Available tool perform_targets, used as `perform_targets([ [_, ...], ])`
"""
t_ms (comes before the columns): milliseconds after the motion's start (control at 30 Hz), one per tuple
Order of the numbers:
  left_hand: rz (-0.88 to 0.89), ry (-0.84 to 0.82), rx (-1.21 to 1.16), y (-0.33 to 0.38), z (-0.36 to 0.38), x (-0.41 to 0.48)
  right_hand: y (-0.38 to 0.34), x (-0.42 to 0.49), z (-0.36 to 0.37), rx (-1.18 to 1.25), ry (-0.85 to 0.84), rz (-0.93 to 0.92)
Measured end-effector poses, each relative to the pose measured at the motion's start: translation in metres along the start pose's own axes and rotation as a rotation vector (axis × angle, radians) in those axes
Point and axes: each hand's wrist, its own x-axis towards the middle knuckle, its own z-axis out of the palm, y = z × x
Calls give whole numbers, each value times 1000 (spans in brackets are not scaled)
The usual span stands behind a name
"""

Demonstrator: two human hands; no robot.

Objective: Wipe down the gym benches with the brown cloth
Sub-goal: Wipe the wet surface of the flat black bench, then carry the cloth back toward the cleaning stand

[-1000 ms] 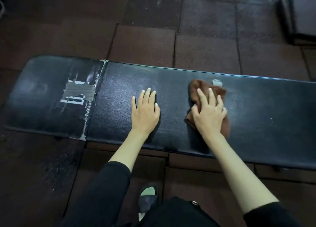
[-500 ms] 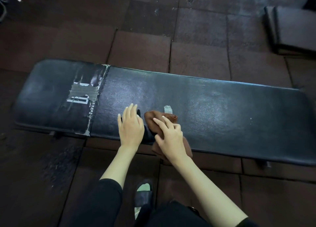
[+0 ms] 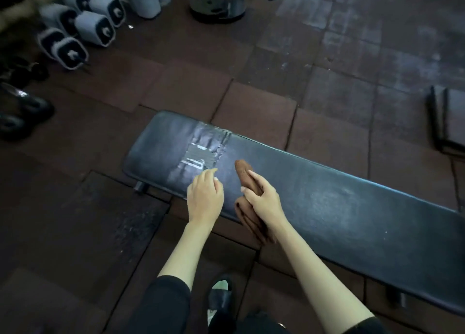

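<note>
While both hands lay on the gym bench [image 3: 352, 202], the brown cloth [image 3: 242, 170] crossed its near edge.
Beside the taped patch [image 3: 198, 155], the left hand [image 3: 205, 197] rested loosely curled, holding nothing; just right of it, the right hand [image 3: 264, 199] gripped the rolled cloth against the pad.

Only a worn, illegible white mark [image 3: 195, 160] on the bench [image 3: 327, 197]

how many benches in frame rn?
2. One black bench runs across the centre with the brown cloth on it; what looks like a second bench is cut off at the right edge. More may be out of view.
</note>
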Motion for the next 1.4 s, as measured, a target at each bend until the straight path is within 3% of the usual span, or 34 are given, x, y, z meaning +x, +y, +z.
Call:
perform_targets([
  [467, -146, 45, 122, -31, -231, 39, -227, -32, 75, -205, -241, -235],
  [733, -250, 146, 156, -59, -347, 26, -310, -66, 130, -265, -403, -366],
  [1400, -622, 228, 255, -170, -466, 11, -416, -75, 304, -400, -779, -618],
])
